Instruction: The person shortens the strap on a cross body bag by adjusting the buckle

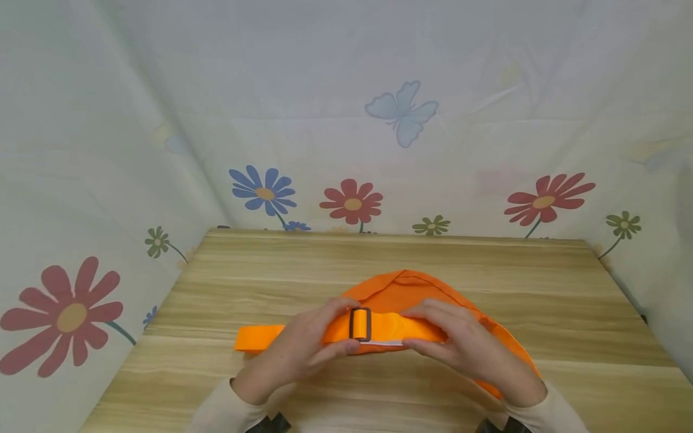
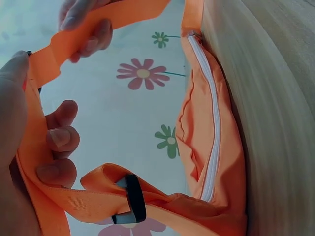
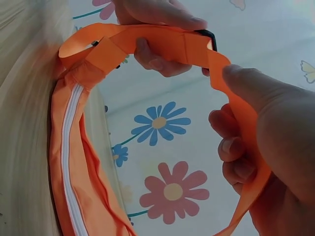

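Note:
An orange waist bag (image 1: 400, 294) with a white zipper (image 2: 215, 118) rests on the table. Its orange strap (image 1: 387, 326) is raised in a loop, and both hands hold it. My left hand (image 1: 303, 346) grips the strap beside a black slide buckle (image 1: 369, 325), thumb and fingers on opposite faces. To the right of that buckle, my right hand (image 1: 468, 337) pinches the strap between thumb and curled fingers. A second black buckle (image 2: 136, 199) sits lower on the strap in the left wrist view. The hands and strap hide part of the bag in the head view.
The wood-grain table (image 1: 271, 264) extends around the bag on all sides. A pale curtain (image 1: 303, 90) printed with flowers and a butterfly hangs behind and at both sides. A folded strap loop (image 1: 254, 338) sticks out left of my left hand.

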Demonstrator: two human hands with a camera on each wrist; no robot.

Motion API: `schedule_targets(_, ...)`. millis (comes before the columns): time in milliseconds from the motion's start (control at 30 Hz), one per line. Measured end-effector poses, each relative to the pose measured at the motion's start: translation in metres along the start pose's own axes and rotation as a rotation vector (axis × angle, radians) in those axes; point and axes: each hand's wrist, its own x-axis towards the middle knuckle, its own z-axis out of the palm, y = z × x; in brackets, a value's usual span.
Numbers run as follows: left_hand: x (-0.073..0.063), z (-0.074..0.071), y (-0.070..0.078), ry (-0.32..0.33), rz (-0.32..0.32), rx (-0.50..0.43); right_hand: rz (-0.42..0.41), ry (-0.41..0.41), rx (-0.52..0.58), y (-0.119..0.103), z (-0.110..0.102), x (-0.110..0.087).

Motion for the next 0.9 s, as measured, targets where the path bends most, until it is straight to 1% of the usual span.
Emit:
schedule_targets(100, 0.0002, 0.0015, -0.0005, -0.007, -0.002, -0.019, 0.003, 0.002, 0.029, -0.0002, 0.002, -0.0002)
schedule_targets(200, 0.0001, 0.0026, -0.0005, 0.001, -0.008, -0.028, 0.038, -0.012, 0.032, -0.0014, 0.0034, -0.0004)
schedule_targets(300, 0.0003, 0.003, -0.0001, 0.015, -0.012, -0.033, 0.082, -0.05, 0.01, -0.003, 0.0041, -0.0003)
schedule_targets(400, 0.0008, 0.0031, 0.0004, 0.024, -0.004, -0.041, 0.106, -0.087, -0.019, -0.0044, 0.0049, 0.0012)
schedule_targets(467, 0.0015, 0.0031, 0.0009, 0.025, 0.008, -0.045, 0.093, -0.094, -0.026, -0.0047, 0.0058, 0.003)
schedule_targets(533, 0.0022, 0.003, 0.0013, 0.025, 0.021, -0.05, 0.072, -0.082, -0.031, -0.0046, 0.0067, 0.0048)
schedule_targets(667, 0.0042, 0.0025, 0.0017, 0.038, 0.072, -0.032, 0.019, -0.032, -0.026, -0.0034, 0.008, 0.0058)
schedule_targets(767, 0.0056, 0.0024, 0.0017, 0.053, 0.111, 0.003, -0.008, 0.003, -0.015, -0.0029, 0.0085, 0.0053)
schedule_targets(900, 0.006, 0.0031, 0.0014, 0.057, 0.118, 0.035, -0.054, 0.052, -0.008, -0.0024, 0.0099, 0.0041)
